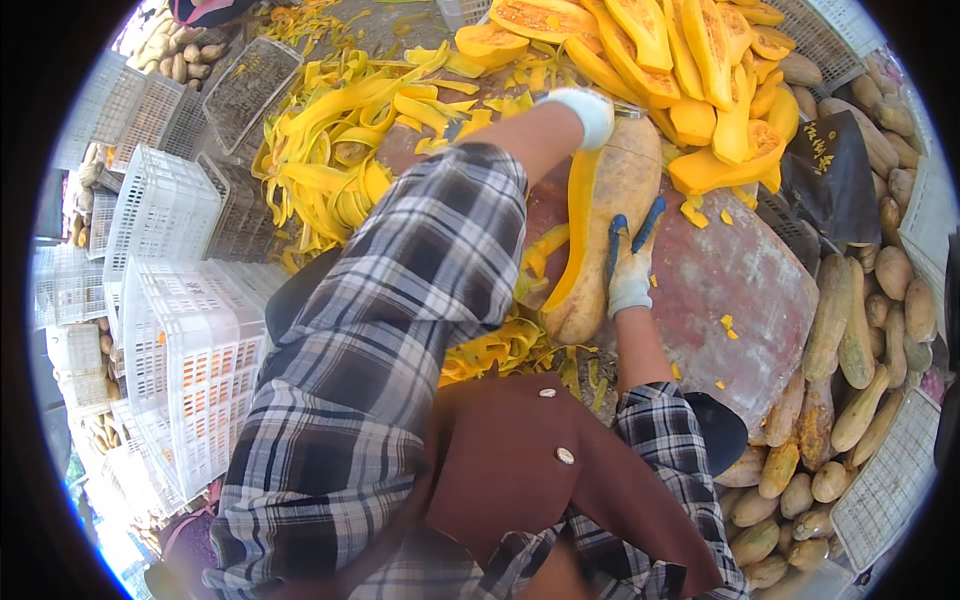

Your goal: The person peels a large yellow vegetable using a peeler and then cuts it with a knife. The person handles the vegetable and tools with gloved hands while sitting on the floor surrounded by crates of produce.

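A long tan butternut-type pumpkin [624, 176] lies lengthwise before me, with a bare orange-yellow band [576, 225] down its left side. At its far end my left hand [583, 116], in a white glove, is closed around a tool, apparently a peeler [628, 111]; only its metal part shows and the handle is hidden. My right hand [634, 262], in a white glove with blue-coated fingers, presses against the pumpkin's near right side, its fingers spread along the skin. Under the pumpkin is a worn reddish board [739, 300] with small orange scraps on it.
Peeled, halved pumpkins [705, 90] are piled at the far right. Long yellow peelings [337, 150] heap up at the left. White plastic crates [217, 360] stand further left. Unpeeled pumpkins [832, 322], a black bag [836, 176] with writing and a crate [889, 480] line the right.
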The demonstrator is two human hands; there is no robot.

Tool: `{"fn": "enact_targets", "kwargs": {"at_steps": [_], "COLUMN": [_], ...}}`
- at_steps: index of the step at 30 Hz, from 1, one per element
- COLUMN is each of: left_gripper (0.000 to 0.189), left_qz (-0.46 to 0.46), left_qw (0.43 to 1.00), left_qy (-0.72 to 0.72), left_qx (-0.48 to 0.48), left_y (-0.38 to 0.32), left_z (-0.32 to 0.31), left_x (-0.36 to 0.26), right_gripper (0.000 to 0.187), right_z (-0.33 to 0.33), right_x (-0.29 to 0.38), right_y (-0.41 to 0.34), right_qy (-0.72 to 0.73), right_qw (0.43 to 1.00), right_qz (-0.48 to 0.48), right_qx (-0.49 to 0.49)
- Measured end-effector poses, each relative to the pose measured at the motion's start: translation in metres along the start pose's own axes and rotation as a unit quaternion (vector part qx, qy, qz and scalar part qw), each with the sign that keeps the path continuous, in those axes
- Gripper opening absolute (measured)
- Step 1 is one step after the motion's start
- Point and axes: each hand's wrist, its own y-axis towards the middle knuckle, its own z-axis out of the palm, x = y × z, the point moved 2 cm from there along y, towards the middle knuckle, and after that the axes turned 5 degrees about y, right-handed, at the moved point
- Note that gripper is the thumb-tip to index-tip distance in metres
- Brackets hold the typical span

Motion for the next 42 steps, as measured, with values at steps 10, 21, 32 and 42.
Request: {"fn": "enact_targets", "kwargs": {"at_steps": [10,21,32,42], "left_gripper": [0.062,0.047,0.08,0.065], "left_qz": [0.147,-0.029,-0.038,0.014], "left_qw": [0.968,0.989,0.978,0.992], "left_qy": [-0.087,-0.087,-0.139,-0.12], "left_qx": [0.185,-0.117,0.151,0.048], "left_y": [-0.218,-0.062,-0.332,-0.293], "left_z": [0.1,0.072,0.203,0.196], "left_x": [0.014,0.001,-0.029,-0.037], "right_gripper": [0.087,0.086,0.093,0.102], "right_z": [-0.001,-0.001,0.002,0.002], "right_x": [-0.002,0.013,0.012,0.005], "right_y": [0.003,-0.002,0.001,-0.013], "right_qy": [0.006,0.0,-0.082,-0.146], "right_qw": [1.0,1.0,0.996,0.984], "right_qz": [-0.023,-0.003,0.036,0.103], "right_qx": [0.001,0.016,0.014,0.005]}}
